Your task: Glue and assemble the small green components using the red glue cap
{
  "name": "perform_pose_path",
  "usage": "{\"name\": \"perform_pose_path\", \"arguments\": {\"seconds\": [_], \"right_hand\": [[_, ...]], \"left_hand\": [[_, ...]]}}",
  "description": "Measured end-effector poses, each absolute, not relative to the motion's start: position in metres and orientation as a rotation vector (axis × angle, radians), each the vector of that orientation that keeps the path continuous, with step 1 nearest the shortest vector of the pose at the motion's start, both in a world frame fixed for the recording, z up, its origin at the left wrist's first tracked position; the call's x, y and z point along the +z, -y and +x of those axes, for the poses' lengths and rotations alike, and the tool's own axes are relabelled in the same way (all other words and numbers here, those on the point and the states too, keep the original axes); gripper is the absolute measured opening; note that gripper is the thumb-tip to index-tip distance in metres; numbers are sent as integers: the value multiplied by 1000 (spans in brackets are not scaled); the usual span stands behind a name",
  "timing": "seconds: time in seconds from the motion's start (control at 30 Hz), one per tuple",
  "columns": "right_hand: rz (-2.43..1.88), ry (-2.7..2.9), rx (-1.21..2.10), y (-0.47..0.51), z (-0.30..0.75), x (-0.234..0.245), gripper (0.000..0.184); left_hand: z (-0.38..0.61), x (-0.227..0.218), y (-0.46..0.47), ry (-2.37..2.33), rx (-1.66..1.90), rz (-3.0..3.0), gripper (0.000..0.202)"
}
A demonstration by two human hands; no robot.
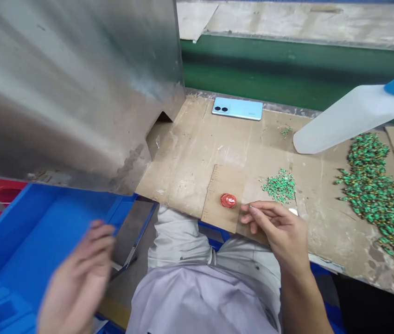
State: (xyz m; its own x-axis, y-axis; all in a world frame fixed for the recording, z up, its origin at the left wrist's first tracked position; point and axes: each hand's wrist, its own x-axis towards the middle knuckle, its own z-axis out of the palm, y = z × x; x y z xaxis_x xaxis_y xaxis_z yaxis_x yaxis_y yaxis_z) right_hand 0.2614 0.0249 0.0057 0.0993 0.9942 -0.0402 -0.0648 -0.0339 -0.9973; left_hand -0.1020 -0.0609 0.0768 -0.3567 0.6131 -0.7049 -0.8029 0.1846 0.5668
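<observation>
My right hand (275, 227) is closed in a pinch at the front edge of the cardboard-covered bench. A tiny greenish piece seems to show between thumb and index finger, too small to make out well. Just left of those fingertips, a round, shiny red object (228, 200) lies on a small cardboard piece (214, 211). Beyond my knuckles is a small pile of green pieces (280, 186). My left hand (82, 278) is smeared by motion beside the blue bin (44, 232), apart from the bench; its fingers are too blurred to read.
A large metal panel (79, 93) stands at the left. Farther back lies a light-blue phone (238, 109). On the right are a tilted white bottle (346, 118) with a blue top and a big heap of green-and-gold pieces (374, 190). A red stool (0, 195) shows at far left.
</observation>
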Motion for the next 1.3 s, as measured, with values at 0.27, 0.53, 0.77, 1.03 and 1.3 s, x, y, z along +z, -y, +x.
{"name": "perform_pose_path", "arguments": {"seconds": [0.27,0.53,0.77,1.03,1.3], "right_hand": [[-1232,1186,1176,-11,257,15,5],[-1078,1724,754,-4,247,21,29],[-1019,1965,583,1,254,15,28],[-953,1890,791,-4,261,18,20],[-990,1962,748,-9,258,19,17]], "left_hand": [[38,47,0,-917,987,-50,23],[54,31,-5,-894,842,416,33],[59,23,-5,-1082,786,881,28],[49,37,-11,-1181,649,1275,21],[45,36,-17,-1159,612,1254,20]]}}
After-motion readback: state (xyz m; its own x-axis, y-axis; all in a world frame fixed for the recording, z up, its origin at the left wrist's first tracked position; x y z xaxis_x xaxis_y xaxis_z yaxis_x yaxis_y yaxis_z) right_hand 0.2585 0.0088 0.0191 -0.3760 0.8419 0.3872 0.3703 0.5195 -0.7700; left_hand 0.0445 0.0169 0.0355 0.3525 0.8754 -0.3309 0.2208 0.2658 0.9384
